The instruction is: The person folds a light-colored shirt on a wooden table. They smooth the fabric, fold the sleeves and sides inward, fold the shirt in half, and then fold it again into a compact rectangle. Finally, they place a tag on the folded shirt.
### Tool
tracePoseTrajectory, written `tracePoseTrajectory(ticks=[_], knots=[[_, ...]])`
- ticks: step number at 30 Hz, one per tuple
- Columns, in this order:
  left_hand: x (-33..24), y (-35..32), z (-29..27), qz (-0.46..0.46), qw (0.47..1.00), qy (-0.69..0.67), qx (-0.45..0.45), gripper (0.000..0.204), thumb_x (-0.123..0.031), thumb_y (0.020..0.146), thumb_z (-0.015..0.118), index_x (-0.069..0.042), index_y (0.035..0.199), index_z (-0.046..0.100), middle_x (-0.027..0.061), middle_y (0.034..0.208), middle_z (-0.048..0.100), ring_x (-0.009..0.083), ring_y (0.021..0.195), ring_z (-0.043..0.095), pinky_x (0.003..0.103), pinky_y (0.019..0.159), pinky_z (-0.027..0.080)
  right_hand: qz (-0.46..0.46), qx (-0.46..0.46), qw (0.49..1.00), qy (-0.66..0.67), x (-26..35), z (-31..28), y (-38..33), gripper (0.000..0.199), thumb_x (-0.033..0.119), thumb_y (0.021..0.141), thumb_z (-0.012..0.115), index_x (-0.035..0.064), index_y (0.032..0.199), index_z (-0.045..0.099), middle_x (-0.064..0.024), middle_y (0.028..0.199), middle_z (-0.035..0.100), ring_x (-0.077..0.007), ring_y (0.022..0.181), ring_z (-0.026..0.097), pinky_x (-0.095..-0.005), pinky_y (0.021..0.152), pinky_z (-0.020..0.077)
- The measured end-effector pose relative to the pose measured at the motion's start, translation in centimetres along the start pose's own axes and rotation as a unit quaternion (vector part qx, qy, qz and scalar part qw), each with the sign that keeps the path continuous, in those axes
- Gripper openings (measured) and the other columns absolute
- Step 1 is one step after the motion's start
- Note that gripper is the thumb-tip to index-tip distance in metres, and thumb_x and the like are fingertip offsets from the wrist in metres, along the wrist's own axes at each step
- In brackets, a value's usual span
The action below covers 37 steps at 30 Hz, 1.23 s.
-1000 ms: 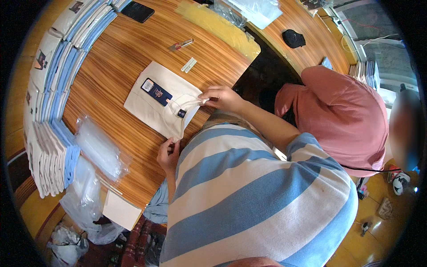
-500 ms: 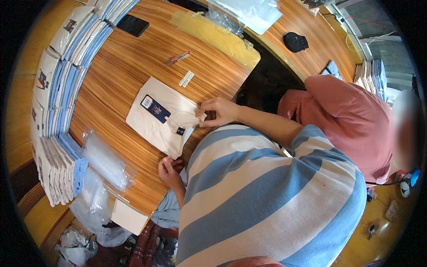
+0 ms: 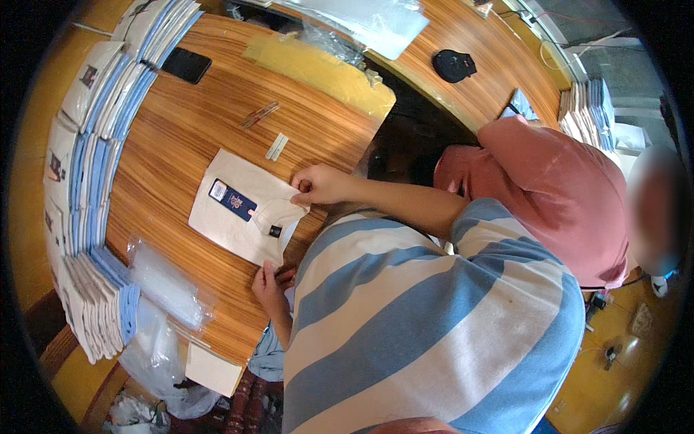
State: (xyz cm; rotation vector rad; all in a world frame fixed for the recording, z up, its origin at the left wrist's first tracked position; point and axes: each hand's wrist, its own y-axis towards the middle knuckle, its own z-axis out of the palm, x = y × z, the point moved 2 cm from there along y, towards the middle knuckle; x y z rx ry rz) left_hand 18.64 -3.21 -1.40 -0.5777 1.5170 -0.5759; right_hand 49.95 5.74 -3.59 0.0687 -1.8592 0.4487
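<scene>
A folded cream T-shirt (image 3: 217, 224) lies on the wooden table with its neckline toward me. On its front rests a dark blue hang tag (image 3: 231, 199), and a small black label (image 3: 275, 231) shows inside the collar. My right hand (image 3: 320, 185) pinches the shirt's right shoulder edge between thumb and fingers. At the near left shoulder corner, my left hand (image 3: 270, 291) grips the cloth with its fingertips; its other fingers are partly hidden by the table edge.
Stacks of folded shirts (image 3: 92, 181) line the table's left side. Clear plastic bags (image 3: 168, 286) lie at the near left. Thread snips (image 3: 259, 116), white strips (image 3: 276, 147) and a phone (image 3: 186, 65) sit farther back. A person in a red top (image 3: 542, 188) is at my right.
The shirt's collar end, bunched up before, now lies flatter and more spread out. My right hand has drawn its edge straight, while my left keeps hold of the near corner. The view has shifted slightly.
</scene>
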Motion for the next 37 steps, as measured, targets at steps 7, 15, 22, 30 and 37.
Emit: tracePoseTrajectory(ticks=[7, 15, 22, 30, 37], knots=[[1.2, 0.4, -2.4, -0.020, 1.000, 0.023, -0.007, 0.039, -0.038, 0.108, 0.062, 0.000, 0.105, 0.066, 0.0126, 0.096, 0.076, 0.0186, 0.071, 0.076, 0.026, 0.051, 0.053, -0.048, 0.007, 0.991, -0.128, 1.5, 1.5, 1.1, 0.031, 0.036, 0.093, 0.077, 0.0057, 0.096, 0.071, -0.0109, 0.086, 0.077, -0.0290, 0.077, 0.074, -0.0413, 0.067, 0.0557], [0.8, -0.1, -4.8, 0.013, 0.999, 0.032, -0.029, 0.042, -0.040, 0.110, 0.058, 0.001, 0.109, 0.065, 0.0149, 0.093, 0.077, 0.0189, 0.069, 0.075, 0.027, 0.052, 0.055, -0.031, -0.028, 0.994, -0.103, 3.6, 4.3, 2.0, 0.043, 0.034, 0.091, 0.080, 0.0078, 0.118, 0.060, -0.0143, 0.089, 0.077, -0.0314, 0.083, 0.075, -0.0432, 0.072, 0.0575], [0.7, -0.7, -4.9, 0.022, 0.997, 0.080, -0.009, 0.045, -0.040, 0.111, 0.055, 0.003, 0.105, 0.067, 0.0162, 0.082, 0.075, 0.0197, 0.062, 0.072, 0.030, 0.054, 0.056, 0.004, -0.039, 0.995, -0.086, 3.3, 4.7, 1.6, 0.051, 0.037, 0.089, 0.083, 0.0063, 0.120, 0.058, -0.0151, 0.094, 0.076, -0.0322, 0.084, 0.075, -0.0431, 0.074, 0.0579], [-0.6, -0.5, -8.2, 0.075, 0.965, 0.248, 0.028, 0.054, -0.045, 0.105, 0.064, 0.004, 0.084, 0.070, 0.0134, 0.066, 0.071, 0.0169, 0.054, 0.067, 0.030, 0.051, 0.052, 0.027, -0.061, 0.989, -0.132, 4.3, 5.0, 1.3, 0.058, 0.044, 0.091, 0.078, 0.0020, 0.126, 0.057, -0.0211, 0.096, 0.075, -0.0387, 0.094, 0.074, -0.0468, 0.084, 0.0581], [2.2, -3.5, -16.9, 0.200, 0.915, 0.344, -0.068, 0.046, -0.041, 0.102, 0.070, -0.001, 0.078, 0.069, 0.0096, 0.064, 0.071, 0.0247, 0.059, 0.073, 0.035, 0.055, 0.053, -0.054, -0.218, 0.933, -0.282, 8.8, 8.1, -0.8, 0.047, 0.035, 0.097, 0.075, 0.0013, 0.126, 0.060, -0.0248, 0.113, 0.066, -0.0370, 0.105, 0.070, -0.0494, 0.093, 0.0559]])
